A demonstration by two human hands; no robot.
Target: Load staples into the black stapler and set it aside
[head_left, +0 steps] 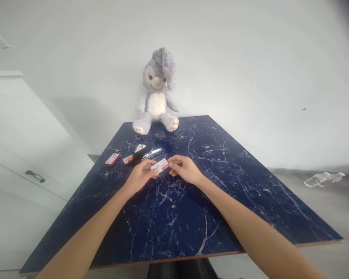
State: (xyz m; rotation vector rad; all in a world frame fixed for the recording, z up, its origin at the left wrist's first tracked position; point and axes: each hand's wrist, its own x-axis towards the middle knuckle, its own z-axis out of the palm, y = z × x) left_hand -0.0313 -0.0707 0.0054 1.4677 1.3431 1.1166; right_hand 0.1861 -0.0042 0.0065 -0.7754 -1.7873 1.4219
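Observation:
Both my hands meet over the middle of a dark blue marble-patterned table (pixel 221 201). Between them is a small white and red box (pixel 159 166). My left hand (pixel 139 176) pinches its left end and my right hand (pixel 184 169) pinches its right end, fingers closed on it. Just behind lie a black stapler with an orange part (pixel 138 154), a dark pen (pixel 151 154), another small red and white box (pixel 113 159) and a small white card-like item (pixel 139 147).
A grey plush rabbit (pixel 157 93) sits at the table's far edge against the white wall. A white cabinet with a dark handle (pixel 35 176) stands to the left. An empty plastic bottle (pixel 322 179) lies on the floor at right.

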